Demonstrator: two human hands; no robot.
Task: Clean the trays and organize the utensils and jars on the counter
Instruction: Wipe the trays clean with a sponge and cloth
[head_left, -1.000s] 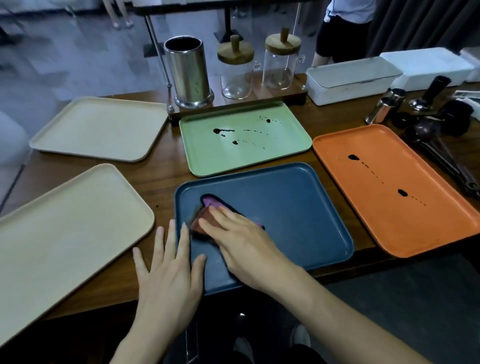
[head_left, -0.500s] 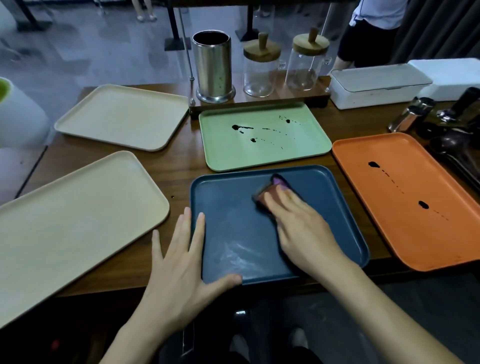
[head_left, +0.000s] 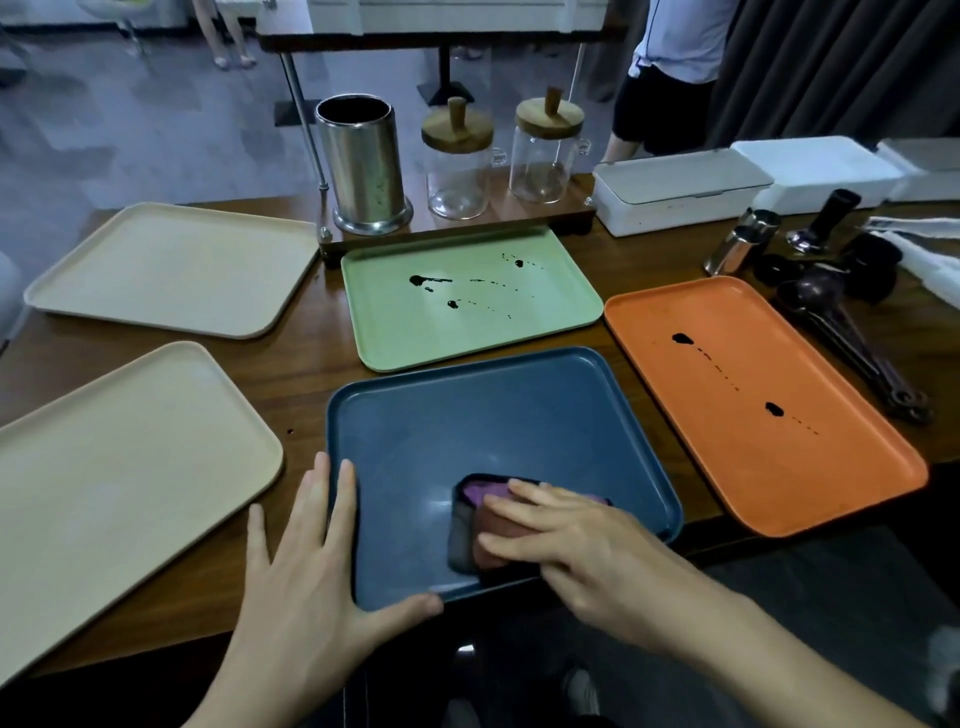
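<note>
The right hand (head_left: 587, 551) has drawn the sponge (head_left: 491, 530) to the near edge of the blue tray (head_left: 493, 415), fingers apparently curled round it; left hand (head_left: 306, 582) spread flat at the corner.

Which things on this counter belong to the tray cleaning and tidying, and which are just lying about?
Belong: blue tray, sponge in right hand, steadying left hand, stained green tray, stained orange tray, beige trays, glass jars, steel canister, dark scoops.
Lying about: white lidded boxes, white cloth.
</note>
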